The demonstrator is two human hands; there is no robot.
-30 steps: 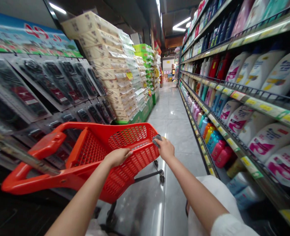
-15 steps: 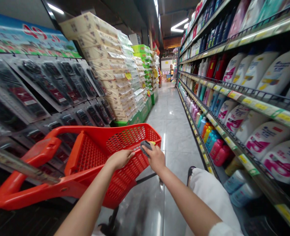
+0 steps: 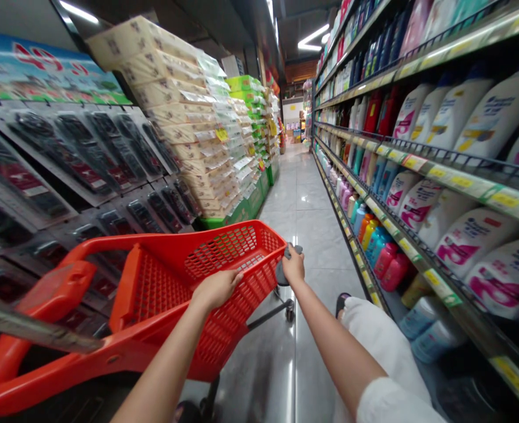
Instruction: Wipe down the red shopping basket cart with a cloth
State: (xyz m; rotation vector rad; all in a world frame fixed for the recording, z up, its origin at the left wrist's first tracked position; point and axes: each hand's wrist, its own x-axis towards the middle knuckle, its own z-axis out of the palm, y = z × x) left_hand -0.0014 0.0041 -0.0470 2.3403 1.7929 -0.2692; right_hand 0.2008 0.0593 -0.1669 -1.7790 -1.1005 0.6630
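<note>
A red plastic shopping cart (image 3: pixel 237 305) with perforated sides stands at the left and centre, its basket seen from above. My left hand (image 3: pixel 216 289) rests on the cart's near rim, its fingers wrapped over the edge. At the cart's front right corner, my right hand (image 3: pixel 293 267) is closed round a grey cloth (image 3: pixel 282 274), which hangs beside the basket's outer wall. The inside of the basket shows only its mesh.
Shelves of shampoo bottles (image 3: pixel 471 235) line the right side. Stacked packs (image 3: pixel 184 129) and hanging carded goods (image 3: pixel 87 153) stand at the left. A tiled aisle (image 3: pixel 299 205) runs ahead. My leg in white trousers (image 3: pixel 374 335) is at the lower right.
My right hand has moved right with the grey cloth, from the top of the rim to outside the front corner. The view has shifted slightly; my left hand stays on the rim.
</note>
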